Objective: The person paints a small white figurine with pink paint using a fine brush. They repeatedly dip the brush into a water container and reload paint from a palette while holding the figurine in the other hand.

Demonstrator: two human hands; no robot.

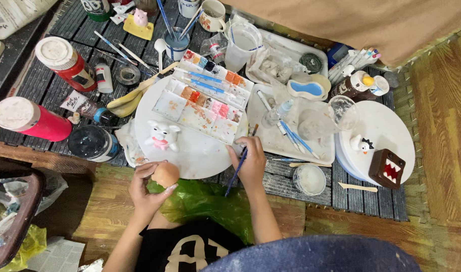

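My left hand (146, 190) holds a small round peach-coloured figure (165, 174) just off the near edge of a round white board (190, 151). My right hand (250, 162) grips a blue-handled paintbrush (240, 163), whose tip points up toward a white paint palette (203, 98) with orange, pink and blue wells. A white animal figurine with pink details (162, 136) stands on the board near my left hand. Green plastic sheeting (210, 201) lies over my lap below both hands.
Red and pink paint jars (64, 63) (31, 120) stand at the left. A white tray (271, 136) with brushes and clear cups sits right of the palette. Further right, a round stand (386, 126) carries a brown toothy block (386, 168) and a small chicken figure (361, 144). Water cups stand at the back.
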